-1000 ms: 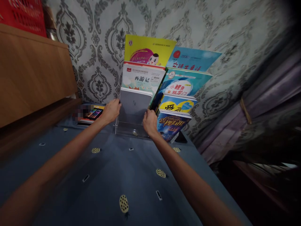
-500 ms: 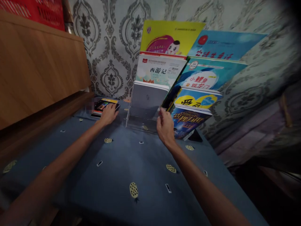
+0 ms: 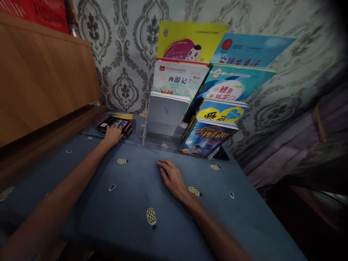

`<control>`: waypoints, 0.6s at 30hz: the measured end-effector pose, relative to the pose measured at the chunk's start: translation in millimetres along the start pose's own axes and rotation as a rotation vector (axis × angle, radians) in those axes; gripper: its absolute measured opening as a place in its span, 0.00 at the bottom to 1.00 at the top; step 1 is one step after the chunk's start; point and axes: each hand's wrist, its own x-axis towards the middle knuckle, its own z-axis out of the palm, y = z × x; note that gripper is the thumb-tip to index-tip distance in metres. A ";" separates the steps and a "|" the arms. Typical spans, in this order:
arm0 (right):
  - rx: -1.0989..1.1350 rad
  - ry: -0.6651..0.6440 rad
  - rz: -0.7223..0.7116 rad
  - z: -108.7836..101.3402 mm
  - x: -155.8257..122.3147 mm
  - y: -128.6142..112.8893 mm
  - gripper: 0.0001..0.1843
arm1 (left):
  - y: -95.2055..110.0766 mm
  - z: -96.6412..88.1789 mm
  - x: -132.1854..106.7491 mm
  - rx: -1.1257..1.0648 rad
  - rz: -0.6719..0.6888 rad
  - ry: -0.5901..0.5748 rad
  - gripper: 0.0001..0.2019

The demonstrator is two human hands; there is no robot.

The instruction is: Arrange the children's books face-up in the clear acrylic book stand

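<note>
My left hand [image 3: 113,135] is at the near edge of a small stack of books at the back left. Its fingers curl over the top book [image 3: 104,125], a dark one with a white barcode patch and a colourful picture; the thumb is hard to see. Over the tablecloth, in front of the rack, my right hand [image 3: 174,178] is empty with its fingers stretched out. The clear stepped book rack [image 3: 156,139] holds books in two columns. In its lower left stands a plain grey book or case [image 3: 166,110]; at lower right is a blue book [image 3: 206,139].
A blue tablecloth [image 3: 130,214] with pineapple prints covers the table. Behind the rack rises a patterned wall [image 3: 119,58]. A wooden cabinet [image 3: 51,76] borders the left side, with a red basket [image 3: 51,14] on top. A dark flat object [image 3: 221,154] lies beside the rack's right end.
My right hand has left the rack and moved down toward me over the cloth. My left hand has shifted slightly left and nearer, and the top book has turned, showing its barcode.
</note>
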 end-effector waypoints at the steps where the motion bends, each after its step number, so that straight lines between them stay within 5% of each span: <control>1: 0.002 -0.002 -0.003 -1.0 -0.2 -0.4 0.20 | 2.1 -2.0 -4.4 0.013 0.008 0.002 0.19; 18: 0.001 -0.008 0.028 -5.6 2.8 -6.2 0.19 | -18.6 -4.0 -96.8 0.029 0.262 -0.059 0.24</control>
